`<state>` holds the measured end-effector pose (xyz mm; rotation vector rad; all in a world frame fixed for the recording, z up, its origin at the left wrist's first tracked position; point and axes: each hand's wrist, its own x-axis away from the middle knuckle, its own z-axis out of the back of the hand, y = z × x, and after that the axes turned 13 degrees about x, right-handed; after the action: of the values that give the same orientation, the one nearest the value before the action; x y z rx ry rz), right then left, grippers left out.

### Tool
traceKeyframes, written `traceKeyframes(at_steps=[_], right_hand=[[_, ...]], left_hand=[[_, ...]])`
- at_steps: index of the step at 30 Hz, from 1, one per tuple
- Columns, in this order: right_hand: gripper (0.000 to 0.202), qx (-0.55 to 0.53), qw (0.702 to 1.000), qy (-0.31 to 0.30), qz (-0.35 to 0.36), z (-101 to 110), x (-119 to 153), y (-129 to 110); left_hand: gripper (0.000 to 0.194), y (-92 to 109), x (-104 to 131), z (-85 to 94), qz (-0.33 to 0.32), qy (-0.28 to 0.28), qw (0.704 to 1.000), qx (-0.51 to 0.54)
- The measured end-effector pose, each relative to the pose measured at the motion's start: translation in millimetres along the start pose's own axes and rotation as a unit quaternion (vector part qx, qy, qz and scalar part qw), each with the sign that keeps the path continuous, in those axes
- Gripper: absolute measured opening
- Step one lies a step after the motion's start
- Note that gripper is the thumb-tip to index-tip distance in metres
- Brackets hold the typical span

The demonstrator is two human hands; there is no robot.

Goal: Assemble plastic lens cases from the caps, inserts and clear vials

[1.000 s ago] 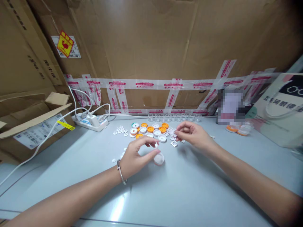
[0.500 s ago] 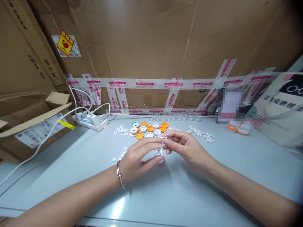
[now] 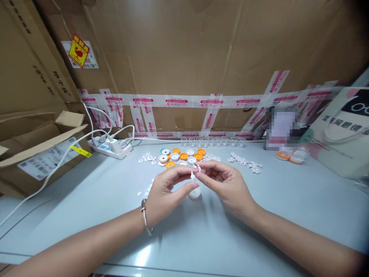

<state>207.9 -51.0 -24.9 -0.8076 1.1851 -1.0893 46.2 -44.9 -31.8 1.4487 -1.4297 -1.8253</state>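
Above the table, my left hand point(image 3: 168, 192) and my right hand point(image 3: 227, 184) meet at the fingertips. Pinched in my right hand is a small white plastic piece with holes point(image 3: 198, 167). A little white disc-like part point(image 3: 193, 176) sits between my left fingertips, close against that piece; whether they are joined I cannot tell. Below the fingers a white round cap point(image 3: 195, 193) lies on the table. Just beyond my hands is a cluster of white caps point(image 3: 174, 157) and orange caps point(image 3: 183, 156). Small white discs point(image 3: 147, 194) lie left of my left hand, partly covered by it.
White pegged parts point(image 3: 148, 157) and flat perforated pieces point(image 3: 245, 160) lie further back. Clear cups point(image 3: 213, 142) line the rear by a large carton point(image 3: 173, 46). A power strip point(image 3: 112, 150) and open box point(image 3: 43, 154) stand left, a paper bag point(image 3: 340, 142) right.
My left fingers have drawn back and curled into a pinch, so the small white part and the cap underneath show more. My right hand stays close, still pinching the perforated piece.
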Motion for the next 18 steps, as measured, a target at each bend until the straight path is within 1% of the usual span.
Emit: traceKeyframes(at_steps=[3,5,8,11,13,15,18], right_hand=[[0.016,0.008,1.000,0.019,-0.002,1.6,-2.9,1.4],[0.017,-0.012,0.999,0.025,-0.027,3.9,-5.3,0.1],[0.019,-0.047,0.997,0.009,-0.058,5.9,-6.4,-3.5],[0.023,-0.061,0.996,-0.012,-0.060,4.9,-4.1,-6.3],[0.025,-0.067,0.996,-0.023,-0.061,3.6,-2.4,-6.9],[0.025,-0.070,0.995,-0.026,-0.066,2.4,-1.3,-6.7],[0.023,-0.068,0.994,-0.022,-0.079,0.8,-0.7,-5.5]], left_hand=[[0.017,-0.2,-1.2,1.2,0.007,0.013,1.000,-0.009],[0.015,-0.5,-2.3,2.1,0.015,0.030,0.999,-0.003],[0.015,-1.6,-3.9,3.0,0.030,0.053,0.998,0.021],[0.024,-2.5,-4.4,3.2,0.030,0.069,0.997,0.024],[0.027,-2.4,-3.7,3.0,0.017,0.081,0.997,0.012],[0.020,-1.9,-2.6,2.9,-0.007,0.081,0.997,-0.017],[0.011,-1.1,-1.3,2.9,-0.050,0.065,0.994,-0.076]])
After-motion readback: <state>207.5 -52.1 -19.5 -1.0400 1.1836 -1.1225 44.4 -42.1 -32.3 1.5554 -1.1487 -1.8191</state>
